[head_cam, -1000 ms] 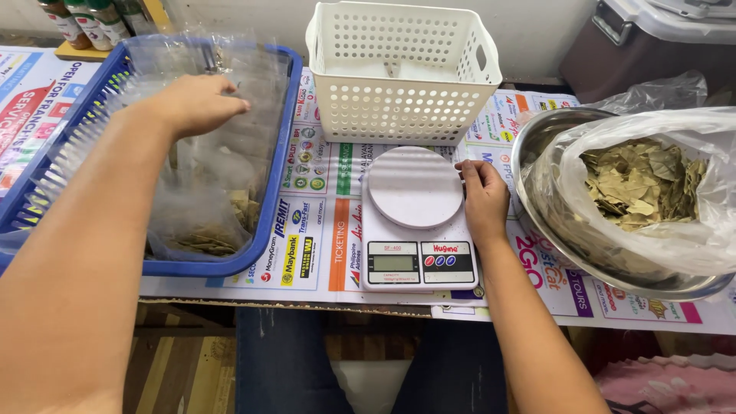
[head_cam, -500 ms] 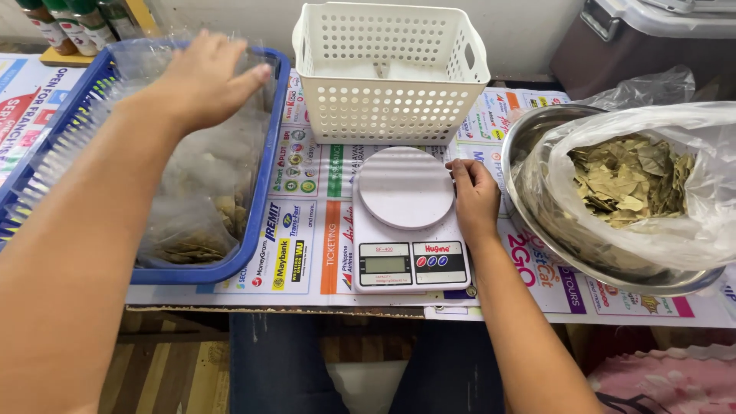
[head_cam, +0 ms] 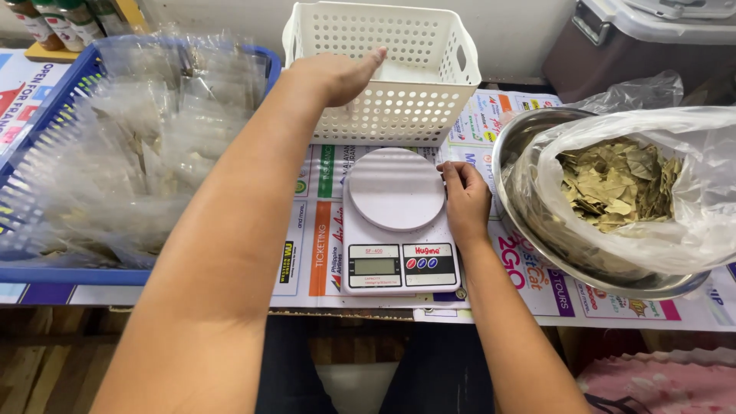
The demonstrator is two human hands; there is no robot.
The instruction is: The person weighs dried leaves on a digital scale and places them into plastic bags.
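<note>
Steel bowl (head_cam: 537,245): bagged dried leaves (head_cam: 617,184). Blue tray (head_cam: 46,272): clear bags. Both hands open; left hand (head_cam: 337,75) at white basket (head_cam: 399,46), right hand (head_cam: 464,201) beside scale (head_cam: 395,222).

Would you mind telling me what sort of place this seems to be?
Probably a small home or shop packing station for dried leaves: a digital kitchen scale, a steel bowl with a bag of dried leaves, and a blue tray of clear packets.
</note>
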